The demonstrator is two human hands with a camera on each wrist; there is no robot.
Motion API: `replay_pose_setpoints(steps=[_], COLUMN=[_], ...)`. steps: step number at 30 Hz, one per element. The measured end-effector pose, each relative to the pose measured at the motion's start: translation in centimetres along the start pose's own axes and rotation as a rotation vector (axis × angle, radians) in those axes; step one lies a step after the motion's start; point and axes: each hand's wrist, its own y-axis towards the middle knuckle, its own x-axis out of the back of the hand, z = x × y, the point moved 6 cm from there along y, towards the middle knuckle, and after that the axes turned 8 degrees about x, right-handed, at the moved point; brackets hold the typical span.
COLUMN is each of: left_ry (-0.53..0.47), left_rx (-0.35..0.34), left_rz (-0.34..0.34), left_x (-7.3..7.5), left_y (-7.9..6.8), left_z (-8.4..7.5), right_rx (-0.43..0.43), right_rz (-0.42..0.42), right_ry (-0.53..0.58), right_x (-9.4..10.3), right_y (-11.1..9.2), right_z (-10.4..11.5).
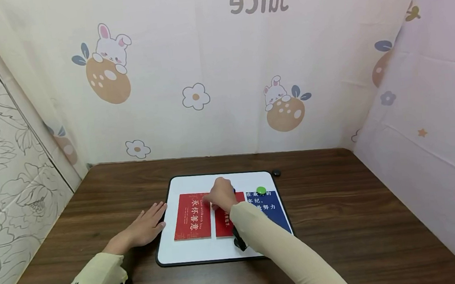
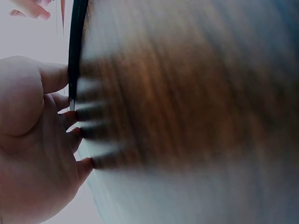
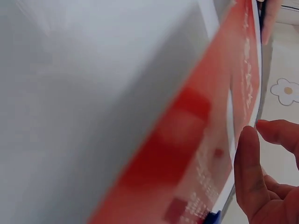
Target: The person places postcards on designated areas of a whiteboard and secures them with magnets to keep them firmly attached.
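A white board with a black rim (image 1: 226, 254) lies on the wooden table. On it lie a left red card (image 1: 191, 216) with white writing, a middle red card (image 1: 223, 224) and a dark blue card (image 1: 275, 206). My left hand (image 1: 147, 225) rests at the board's left edge, fingers extended, the fingertips at the rim in the left wrist view. My right hand (image 1: 221, 195) reaches over the middle card, fingertips by the left card's upper right corner. In the right wrist view its thumb (image 3: 247, 154) and forefinger are bent towards each other, with nothing visible between them.
A round green magnet (image 1: 261, 190) sits on the blue card's top edge. A blue magnet (image 3: 212, 217) lies at the middle card's edge, mostly hidden by my hand in the head view. A small black round piece (image 1: 276, 172) lies beyond the board's upper right corner. A patterned curtain (image 1: 225, 115) hangs behind the table.
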Motion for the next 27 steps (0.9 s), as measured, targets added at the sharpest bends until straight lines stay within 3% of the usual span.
replay_pose_setpoints(steps=[10, 18, 27], left_ry=[-0.029, 0.000, -0.009], left_rx=[0.001, 0.011, 0.018], left_rz=[0.007, 0.016, 0.011], left_x=[0.7, 0.3, 0.6], left_y=[-0.7, -0.2, -0.6], left_z=[-0.8, -0.1, -0.8], right_rx=[0.044, 0.032, 0.021], right_rz=[-0.061, -0.085, -0.115], right_ry=[0.023, 0.053, 0.066], right_x=[2.6, 4.5, 6.6], right_y=[0.8, 1.7, 2.1], right_z=[0.0, -0.8, -1.5])
